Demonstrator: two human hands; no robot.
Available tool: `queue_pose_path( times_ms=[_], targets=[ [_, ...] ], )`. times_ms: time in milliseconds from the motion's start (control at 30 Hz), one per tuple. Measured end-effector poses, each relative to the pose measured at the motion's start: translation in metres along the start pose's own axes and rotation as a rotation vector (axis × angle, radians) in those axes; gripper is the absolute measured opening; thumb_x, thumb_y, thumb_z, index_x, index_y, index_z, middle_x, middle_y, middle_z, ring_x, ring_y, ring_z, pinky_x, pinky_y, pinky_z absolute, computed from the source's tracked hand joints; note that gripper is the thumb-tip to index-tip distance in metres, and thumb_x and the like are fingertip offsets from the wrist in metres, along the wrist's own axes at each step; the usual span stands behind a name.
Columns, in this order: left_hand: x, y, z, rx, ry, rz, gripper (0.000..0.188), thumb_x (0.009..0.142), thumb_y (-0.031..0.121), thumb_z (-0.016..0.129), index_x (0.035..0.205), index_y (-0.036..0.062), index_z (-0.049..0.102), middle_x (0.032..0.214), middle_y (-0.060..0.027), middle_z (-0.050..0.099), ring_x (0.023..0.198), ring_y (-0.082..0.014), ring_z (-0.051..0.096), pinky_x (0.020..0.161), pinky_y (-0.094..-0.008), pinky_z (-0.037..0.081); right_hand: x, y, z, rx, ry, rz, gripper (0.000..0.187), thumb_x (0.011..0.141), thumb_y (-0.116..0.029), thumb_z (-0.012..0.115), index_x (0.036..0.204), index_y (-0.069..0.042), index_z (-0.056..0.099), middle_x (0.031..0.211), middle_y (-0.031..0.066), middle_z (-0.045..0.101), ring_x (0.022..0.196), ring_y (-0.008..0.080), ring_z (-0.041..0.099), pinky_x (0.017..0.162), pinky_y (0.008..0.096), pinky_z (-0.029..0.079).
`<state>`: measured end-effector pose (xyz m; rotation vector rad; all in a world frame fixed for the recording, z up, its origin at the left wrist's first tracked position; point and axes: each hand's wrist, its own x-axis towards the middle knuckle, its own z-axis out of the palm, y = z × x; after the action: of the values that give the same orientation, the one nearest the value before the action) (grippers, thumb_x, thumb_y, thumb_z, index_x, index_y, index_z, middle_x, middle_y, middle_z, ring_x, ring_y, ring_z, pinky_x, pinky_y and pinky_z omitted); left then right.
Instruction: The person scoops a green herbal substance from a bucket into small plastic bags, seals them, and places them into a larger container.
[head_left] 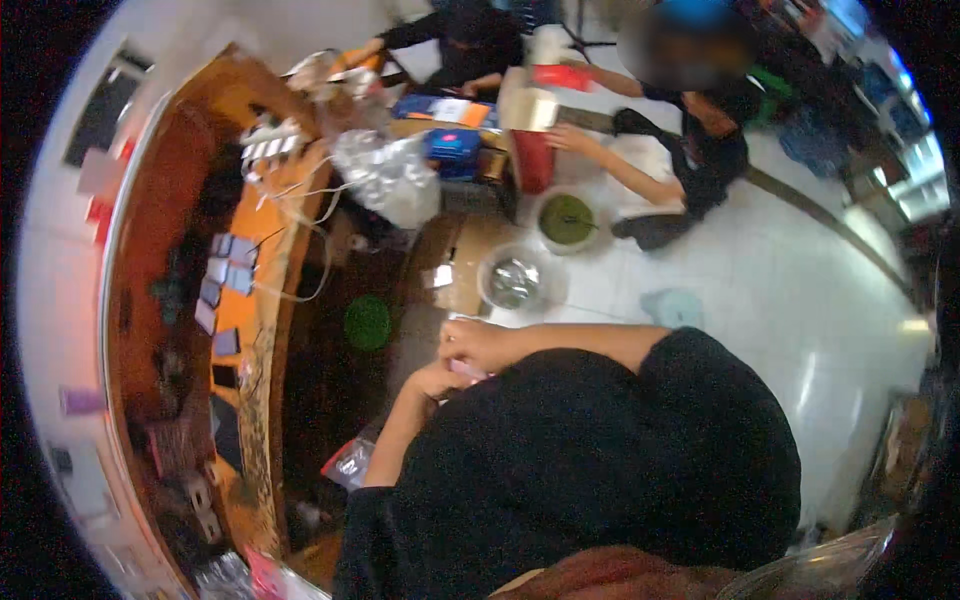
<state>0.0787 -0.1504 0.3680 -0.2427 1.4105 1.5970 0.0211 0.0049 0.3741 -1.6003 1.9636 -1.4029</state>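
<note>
Both hands mid-frame, close tog., just L of the dark shirt front. Left hand (pixel 432 381) is the lower one, fingers curled in & gripping a small pale-pink thing (pixel 467 370), too blurry to ID; it pokes out btwn the two hands. Right hand (pixel 478 344) sits just above, fingers bent twd it; can't tell if they grip it too, tips hidden. Just above the hands, ctr: cardboard box (pixel 478 272), brown, w/ a white patch on its side; next to it on the R, clear round tub (pixel 512 280) w/ shiny stuff inside. Up & R of that, whitish tub (pixel 541 238) w/ green contents, then tall red bin (pixel 534 163) nr top ctr. L of the bin: blue box (pixel 454 147) & crinkly silvery plastic bag (pixel 392 182). Left side of frame: long wood table (pixel 290 265) running top to bottom, w/ flat dark rectangular devices (pixel 238 280) in a cluster, white cables (pixel 322 245) looping off its edge, white power strip (pixel 272 148) nr upper end. Lower ctr-left, clear bag w/ red edge (pixel 350 463) by the left forearm. Upper R, co-worker in dark clothes (pixel 712 150), one hand at a red item (pixel 563 77); another person in black (pixel 478 45) at top ctr. Pale-blue item (pixel 673 305) on the white floor (pixel 760 290), R of ctr.
</note>
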Motion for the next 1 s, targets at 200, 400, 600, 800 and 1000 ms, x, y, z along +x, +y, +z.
queue_pose_path(
  times_ms=[200, 400, 600, 800, 1000],
  targets=[
    [0.017, 0.024, 0.035, -0.024, 0.072, -0.006, 0.021, 0.066, 0.015, 0.06, 0.082, 0.0061, 0.052, 0.069, -0.001, 0.051, 0.061, -0.0112, 0.047, 0.053, -0.0227, 0.037, -0.029, 0.025, -0.01, 0.342, -0.087, 0.331, 0.023, 0.068, -0.009, 0.048, 0.09, -0.008, 0.054, 0.088, 0.0099, 0.051, 0.086, 0.0218, 0.046, 0.071, 0.0289, 0.037],
    [0.038, 0.012, 0.042, -0.045, 0.16, -0.015, 0.015, 0.071, 0.02, 0.054, 0.076, 0.0056, 0.051, 0.062, 0.0014, 0.044, 0.056, -0.0095, 0.041, 0.05, -0.0222, 0.032, -0.062, 0.048, 0.011, 0.749, 0.182, 0.436, 0.043, 0.078, -0.026, 0.042, 0.114, -0.003, 0.036, 0.112, 0.0149, 0.042, 0.102, 0.026, 0.041, 0.086, 0.0367, 0.031],
    [0.035, -0.005, 0.066, 0.063, 0.327, 0.133, 0.02, 0.074, 0.024, 0.05, 0.076, 0.0045, 0.051, 0.066, -0.0012, 0.047, 0.061, -0.0112, 0.044, 0.058, -0.0245, 0.036, -0.071, 0.058, 0.04, 0.097, -0.203, 0.168, 0.049, 0.081, -0.033, 0.038, 0.117, 0.0, 0.031, 0.115, 0.0183, 0.039, 0.105, 0.0294, 0.039, 0.087, 0.0349, 0.03],
    [-0.002, -0.1, 0.04, 0.291, 0.716, -0.16, 0.024, 0.072, 0.026, 0.052, 0.079, 0.0028, 0.05, 0.069, -0.0042, 0.05, 0.06, -0.0155, 0.047, 0.057, -0.0291, 0.039, -0.173, 0.114, 0.03, 0.406, -0.095, 0.828, 0.043, 0.08, -0.035, 0.04, 0.105, -0.001, 0.045, 0.105, 0.0175, 0.047, 0.097, 0.026, 0.045, 0.081, 0.0337, 0.036],
    [-0.053, -0.29, 0.057, -0.07, 0.611, -0.704, 0.026, 0.071, 0.025, 0.053, 0.082, 0.002, 0.051, 0.07, -0.006, 0.053, 0.06, -0.0183, 0.05, 0.058, -0.0309, 0.041, -0.369, 0.124, 0.056, 0.436, -0.403, 1.655, 0.047, 0.076, -0.045, 0.04, 0.086, -0.002, 0.056, 0.096, 0.0206, 0.051, 0.086, 0.0309, 0.05, 0.074, 0.0384, 0.038]
  ],
)
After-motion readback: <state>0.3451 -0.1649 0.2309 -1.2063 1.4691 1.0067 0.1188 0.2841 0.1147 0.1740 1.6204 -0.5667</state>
